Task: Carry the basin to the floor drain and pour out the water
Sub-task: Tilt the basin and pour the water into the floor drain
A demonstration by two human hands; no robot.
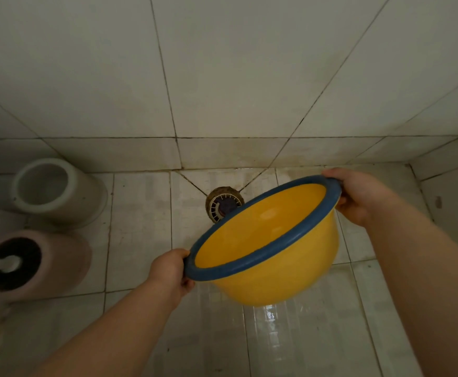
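While your left hand (172,270) and right hand (358,195) grip its blue rim, you hold the yellow basin (271,254) tilted above the floor drain (223,204).

**Basin above the drain corner**

The basin (266,240) hangs tilted over the floor (141,213), its far rim covering part of the floor drain (223,204); the left hand (172,273) holds the near-left rim, the right hand (358,197) the far-right rim; the drain sits by the wall (222,77); two holders stand far left, the empty holder (56,186) behind the brush holder (32,265).
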